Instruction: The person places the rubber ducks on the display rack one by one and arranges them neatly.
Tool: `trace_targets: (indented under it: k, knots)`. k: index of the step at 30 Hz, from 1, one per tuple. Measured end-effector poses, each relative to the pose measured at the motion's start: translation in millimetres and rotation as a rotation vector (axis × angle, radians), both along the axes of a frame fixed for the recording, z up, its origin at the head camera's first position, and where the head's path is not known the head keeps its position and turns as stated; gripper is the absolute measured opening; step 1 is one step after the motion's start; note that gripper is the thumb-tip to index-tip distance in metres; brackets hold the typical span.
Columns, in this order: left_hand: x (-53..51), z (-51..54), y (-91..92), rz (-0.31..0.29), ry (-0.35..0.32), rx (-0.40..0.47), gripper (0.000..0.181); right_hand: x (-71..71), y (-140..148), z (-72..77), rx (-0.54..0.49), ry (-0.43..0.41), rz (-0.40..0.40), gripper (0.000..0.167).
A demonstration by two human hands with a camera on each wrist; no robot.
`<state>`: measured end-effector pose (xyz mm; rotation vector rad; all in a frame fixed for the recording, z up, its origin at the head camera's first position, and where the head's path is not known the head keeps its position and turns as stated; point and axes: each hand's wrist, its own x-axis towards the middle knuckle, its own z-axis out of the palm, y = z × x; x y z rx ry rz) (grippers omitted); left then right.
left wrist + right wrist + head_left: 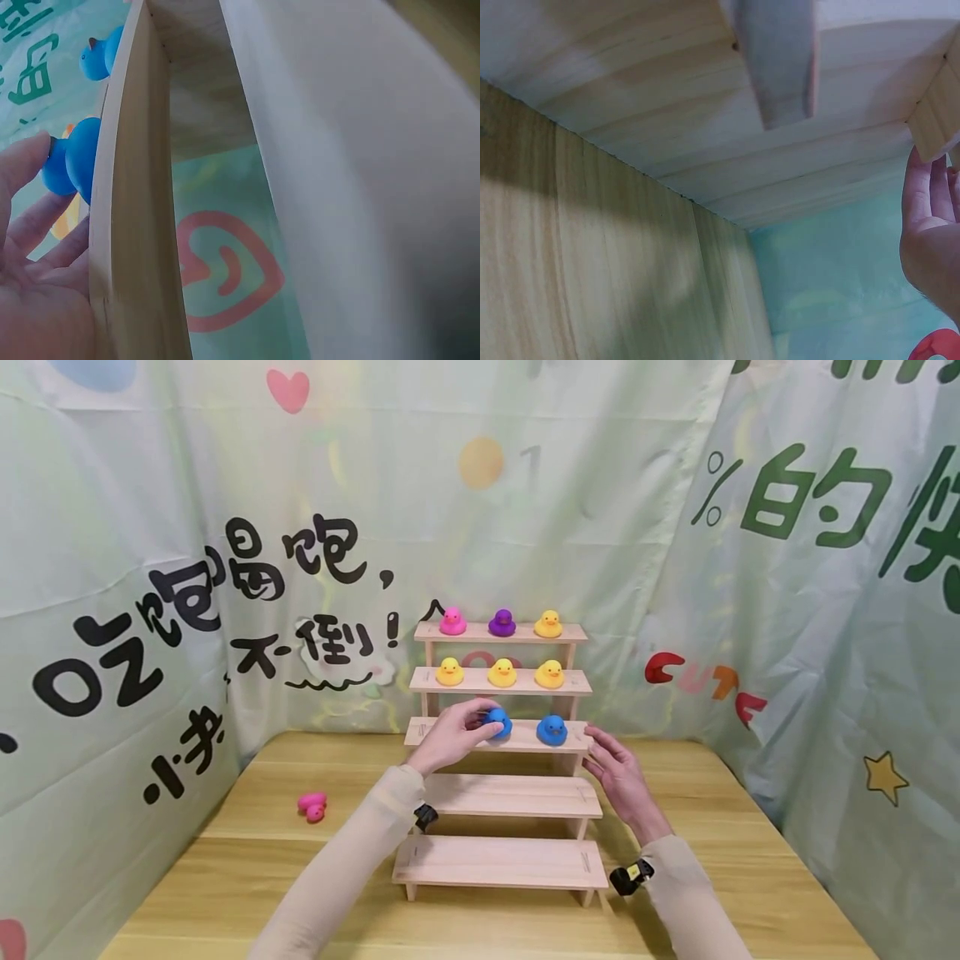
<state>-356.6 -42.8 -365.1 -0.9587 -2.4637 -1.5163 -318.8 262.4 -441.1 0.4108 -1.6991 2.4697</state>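
Observation:
My left hand [452, 737] pinches a blue rubber duck [498, 723] between thumb and fingers at the middle shelf of a wooden tiered stand [498, 864]. In the left wrist view, the thumb lies against the head of this blue duck [84, 161], and its body meets the shelf edge [142, 187]. A second blue duck [552, 731] sits to the right on that shelf. With fingers fairly straight, my right hand [622, 777] touches the shelf's right end and holds no duck. The right wrist view shows its fingers [917, 187] against the wood.
The top shelf bears a pink duck [452, 622], a purple duck [502, 623] and a yellow duck [548, 624]. Three yellow ducks [502, 672] line the shelf below. Pink ducks [312, 806] lie on the table [255, 877] at left. Printed cloth [525, 527] hangs behind.

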Motion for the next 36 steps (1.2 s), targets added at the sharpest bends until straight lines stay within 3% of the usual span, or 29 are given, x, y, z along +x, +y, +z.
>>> trace_targets:
  k: [17, 24, 31, 36]
  knots:
    - [-0.2, 0.4, 7.3, -0.034, 0.010, -0.053, 0.033, 0.6, -0.2, 1.5, 0.004, -0.014, -0.008, 0.029]
    - [-0.1, -0.5, 7.6, -0.011, 0.006, -0.064, 0.030, -0.3, 0.4, -0.1, -0.011, -0.006, -0.002, 0.030]
    - [2.8, 0.1, 10.1, 0.003, 0.030, -0.106, 0.041, -1.1, 0.6, 0.0, -0.021, 0.011, 0.008, 0.030]
    - [4.7, 0.4, 10.8, 0.012, 0.047, -0.129, 0.036, -1.2, 1.1, -0.3, -0.007, 0.007, 0.021, 0.029]
